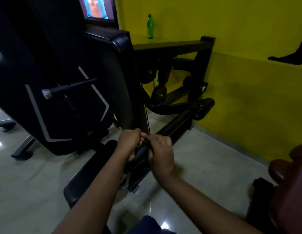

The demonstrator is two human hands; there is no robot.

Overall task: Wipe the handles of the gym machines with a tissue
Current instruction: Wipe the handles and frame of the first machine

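A black padded handle (141, 152) of the gym machine sits low in the middle of the view, above the machine's base rail (173, 128). My left hand (129, 141) has its fingers curled round the handle's upper left side. My right hand (161, 152) curls round the handle from the right, and the two hands touch at the fingertips. Something small and dark shows between the fingers; I cannot tell whether it is a tissue. Most of the handle is hidden under my hands.
A large black machine shroud (59, 92) with a protruding pin (66, 89) stands at left. The black frame and pulleys (163, 78) run along the yellow wall. A green bottle (149, 27) stands on a ledge. A reddish-brown padded seat (288, 179) is at right. The floor is glossy tile.
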